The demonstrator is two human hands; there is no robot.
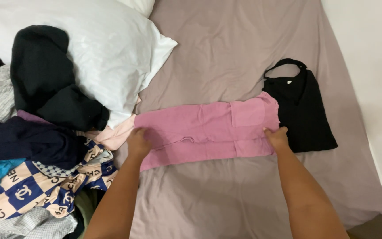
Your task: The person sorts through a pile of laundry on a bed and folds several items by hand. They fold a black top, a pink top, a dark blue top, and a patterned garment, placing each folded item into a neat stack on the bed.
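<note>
Pink shirt [206, 130], already folded into a long strip, is spread at mid-frame on the bed [226, 57], its ends pressed by the left hand [138, 144] and right hand [277, 138], fingers together, crosswise folds seemingly left, black top [303, 110] just right.

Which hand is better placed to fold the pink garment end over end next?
Probably the right hand: it pinches the free end of the pink garment beside the folded black top. The left hand presses the other end, hemmed in by the clothes pile.
</note>
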